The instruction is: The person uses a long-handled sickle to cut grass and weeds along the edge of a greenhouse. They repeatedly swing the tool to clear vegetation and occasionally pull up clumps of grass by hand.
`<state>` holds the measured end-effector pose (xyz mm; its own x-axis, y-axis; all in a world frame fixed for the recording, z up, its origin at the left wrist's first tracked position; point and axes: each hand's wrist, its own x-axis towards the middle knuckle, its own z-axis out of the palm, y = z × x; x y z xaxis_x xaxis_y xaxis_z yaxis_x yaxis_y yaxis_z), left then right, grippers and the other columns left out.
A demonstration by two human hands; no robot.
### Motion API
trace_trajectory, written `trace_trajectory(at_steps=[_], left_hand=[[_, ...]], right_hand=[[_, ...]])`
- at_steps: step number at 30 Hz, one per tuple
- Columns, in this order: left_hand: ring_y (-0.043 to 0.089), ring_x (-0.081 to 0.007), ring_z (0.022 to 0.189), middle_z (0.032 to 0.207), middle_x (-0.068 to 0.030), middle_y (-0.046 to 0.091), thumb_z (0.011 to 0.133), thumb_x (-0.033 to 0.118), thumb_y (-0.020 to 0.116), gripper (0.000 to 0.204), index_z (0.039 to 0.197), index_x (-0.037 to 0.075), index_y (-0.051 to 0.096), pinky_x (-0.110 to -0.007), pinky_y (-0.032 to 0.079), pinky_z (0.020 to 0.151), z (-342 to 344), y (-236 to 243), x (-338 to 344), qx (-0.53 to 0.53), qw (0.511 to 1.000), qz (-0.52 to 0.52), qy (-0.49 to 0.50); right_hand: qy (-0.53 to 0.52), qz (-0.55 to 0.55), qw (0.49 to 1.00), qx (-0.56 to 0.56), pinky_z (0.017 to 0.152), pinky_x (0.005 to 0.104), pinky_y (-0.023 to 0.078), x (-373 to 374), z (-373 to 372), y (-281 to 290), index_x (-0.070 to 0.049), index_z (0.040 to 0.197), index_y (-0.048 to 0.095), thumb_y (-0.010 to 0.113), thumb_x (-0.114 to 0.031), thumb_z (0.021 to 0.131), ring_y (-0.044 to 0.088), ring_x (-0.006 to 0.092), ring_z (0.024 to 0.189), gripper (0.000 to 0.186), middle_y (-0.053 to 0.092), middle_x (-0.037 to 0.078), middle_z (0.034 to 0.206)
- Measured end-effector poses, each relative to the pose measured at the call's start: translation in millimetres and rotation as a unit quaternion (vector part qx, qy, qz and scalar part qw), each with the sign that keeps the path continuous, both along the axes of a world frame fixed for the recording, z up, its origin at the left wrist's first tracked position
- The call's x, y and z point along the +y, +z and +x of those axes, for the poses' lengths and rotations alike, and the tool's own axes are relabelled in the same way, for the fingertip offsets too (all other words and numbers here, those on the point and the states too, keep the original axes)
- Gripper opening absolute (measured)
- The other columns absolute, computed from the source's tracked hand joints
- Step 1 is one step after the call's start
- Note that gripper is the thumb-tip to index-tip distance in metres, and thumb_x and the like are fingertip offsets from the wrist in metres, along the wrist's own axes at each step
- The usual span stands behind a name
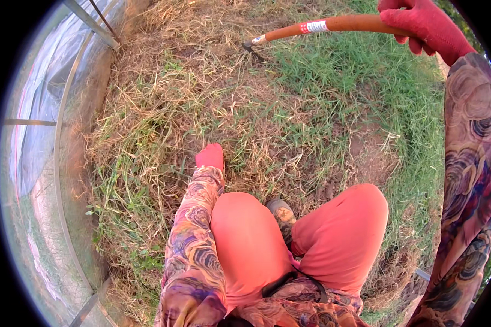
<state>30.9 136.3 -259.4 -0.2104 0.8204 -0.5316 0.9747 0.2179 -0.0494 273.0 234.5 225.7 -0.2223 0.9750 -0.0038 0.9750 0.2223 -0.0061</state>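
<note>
My right hand (428,26), in a red glove, is raised at the upper right, its fingers wrapped round the wooden handle of a hoe (341,23). The orange-brown handle reaches leftward and carries a pale label. Its dark metal head (252,50) is at the far end, over dry and green grass. My left hand (210,156), also red-gloved, is low over the grass ahead of my left knee. The back of that hand shows, but its fingers are hidden, so whether it holds anything cannot be seen.
Clear plastic sheeting (30,152) on a metal frame (60,158) stands along the left side. Loose, straw-like cut grass (163,103) covers the ground at left and middle. Denser green grass (338,71) grows on the right. My shoe (281,211) shows between my bent knees.
</note>
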Motion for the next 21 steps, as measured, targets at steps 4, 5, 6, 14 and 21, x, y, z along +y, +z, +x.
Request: trace_trajectory(at_steps=[4,5,6,14,21], left_hand=[[0.062,-0.0343,0.090,0.098,-0.0158,0.063,0.083,0.027,0.058,0.029,0.105,0.009,0.052,-0.041,0.050,0.076,-12,17,7,-0.152,0.988,0.020,0.009],[0.062,-0.0347,0.090,0.096,-0.0176,0.063,0.083,0.026,0.057,0.028,0.104,0.008,0.052,-0.041,0.049,0.076,-17,26,3,-0.219,0.974,0.012,0.052],[0.062,-0.0351,0.090,0.094,-0.0194,0.063,0.083,0.026,0.057,0.028,0.102,0.007,0.052,-0.042,0.049,0.076,-26,35,-1,-0.283,0.954,0.009,0.096],[0.059,-0.0257,0.093,0.100,-0.0142,0.061,0.082,0.019,0.051,0.030,0.104,0.000,0.058,-0.034,0.044,0.081,-56,98,-85,-0.428,0.872,0.193,0.137],[0.053,-0.0091,0.078,0.089,0.0017,0.057,0.084,0.024,0.057,0.033,0.116,0.013,0.055,-0.028,0.044,0.060,-179,227,-204,-0.447,0.696,0.373,0.420]], right_hand=[[-0.009,-0.011,0.999,0.030,0.050,0.0238,0.046,4,8,-4,-0.001,0.094,0.063,0.064,-0.029,0.080,0.061,0.0127,0.060,0.031,0.064,0.007,0.073],[-0.003,0.013,1.000,0.018,0.051,0.0242,0.046,-3,6,-7,-0.001,0.094,0.063,0.064,-0.029,0.080,0.061,0.0131,0.061,0.032,0.064,0.007,0.073],[0.006,0.040,0.999,0.009,0.051,0.0245,0.047,-11,3,-7,-0.001,0.094,0.063,0.064,-0.030,0.079,0.061,0.0134,0.061,0.033,0.064,0.008,0.073],[0.001,-0.140,0.977,0.158,0.036,0.0221,0.029,32,76,-34,-0.007,0.101,0.057,0.061,-0.029,0.080,0.046,0.0071,0.043,0.031,0.052,0.001,0.063],[-0.086,-0.239,0.925,0.281,0.036,0.0222,0.034,-25,183,-91,-0.005,0.115,0.055,0.061,-0.026,0.081,0.048,0.0075,0.046,0.040,0.056,0.001,0.068]])
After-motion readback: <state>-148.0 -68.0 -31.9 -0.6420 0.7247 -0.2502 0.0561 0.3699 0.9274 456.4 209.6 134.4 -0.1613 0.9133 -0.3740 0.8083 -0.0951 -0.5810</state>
